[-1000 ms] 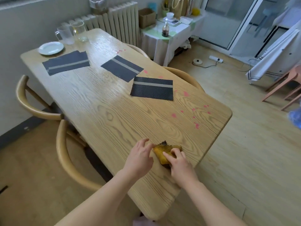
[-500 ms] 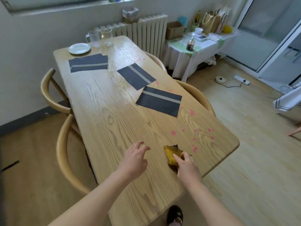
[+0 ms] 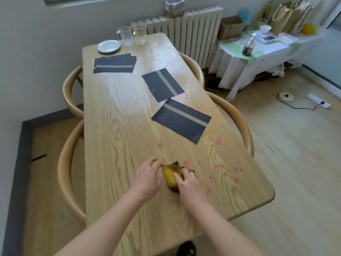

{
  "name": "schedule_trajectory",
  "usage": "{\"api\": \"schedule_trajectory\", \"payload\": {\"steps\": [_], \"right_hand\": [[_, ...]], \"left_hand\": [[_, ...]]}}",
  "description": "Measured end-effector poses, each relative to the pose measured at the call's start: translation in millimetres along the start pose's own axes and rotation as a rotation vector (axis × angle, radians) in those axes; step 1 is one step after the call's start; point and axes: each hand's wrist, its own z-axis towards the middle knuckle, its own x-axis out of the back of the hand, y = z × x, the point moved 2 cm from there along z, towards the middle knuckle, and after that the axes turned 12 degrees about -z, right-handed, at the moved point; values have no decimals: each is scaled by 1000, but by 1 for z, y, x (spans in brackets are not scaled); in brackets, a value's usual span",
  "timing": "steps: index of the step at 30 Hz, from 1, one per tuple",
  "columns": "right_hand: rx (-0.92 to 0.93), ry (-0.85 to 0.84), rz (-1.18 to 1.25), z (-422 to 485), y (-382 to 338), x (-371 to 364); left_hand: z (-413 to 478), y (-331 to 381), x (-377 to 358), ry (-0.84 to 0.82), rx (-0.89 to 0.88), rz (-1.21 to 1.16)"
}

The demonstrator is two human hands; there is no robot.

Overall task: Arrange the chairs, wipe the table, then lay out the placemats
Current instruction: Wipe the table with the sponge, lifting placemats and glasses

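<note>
A yellow cleaning cloth [image 3: 170, 175] lies bunched on the near part of the wooden table [image 3: 120, 130]. My right hand [image 3: 190, 185] presses down on the cloth with its fingers. My left hand [image 3: 146, 179] sits just left of it, fingertips touching the cloth's edge. Pink stains [image 3: 218, 140] dot the table's right side. Dark placemats with a tan stripe lie further up: one [image 3: 181, 120] nearest, one [image 3: 163, 85] in the middle, and a small stack [image 3: 114, 64] at the far left.
A white plate [image 3: 108, 46] and two glass mugs [image 3: 127, 35] stand at the far end. Wooden chairs are tucked in on the left [image 3: 64, 157] and right [image 3: 238, 119]. A cloth-covered side table [image 3: 239, 63] stands beside the radiator. A power strip [image 3: 318, 103] lies on the floor.
My left hand lifted off the cloth, then came back to touch its left edge. My right hand stayed on the cloth. The view turned left.
</note>
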Motion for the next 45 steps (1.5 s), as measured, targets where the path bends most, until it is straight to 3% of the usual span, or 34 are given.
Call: {"api": "schedule_trajectory", "payload": {"steps": [8,17,20,28,31,34,40,43,45], "right_hand": [[-304,-87,-58,48,90,32],[72,-28,-68,32,20,13],[65,-22,-64,34,28,14],[-418,-33,-5,10,152,21],[-492,-40,43,3,156,20],[-440,-49,76,4,123,23],[-104,-57,37,-12,49,5],[-133,-34,-17,-13,72,8],[-275,-36,-3,-17,102,12]], "left_hand": [[13,3,9,11,27,-16],[23,10,-1,7,20,-31],[28,18,-6,-7,7,-35],[29,28,-17,-68,-11,-23],[29,29,-17,-67,-10,-22],[29,34,-19,-70,-38,-22],[28,45,-22,-48,-95,-15],[27,48,-22,-65,-121,-11],[25,48,-22,-77,-120,-13]]}}
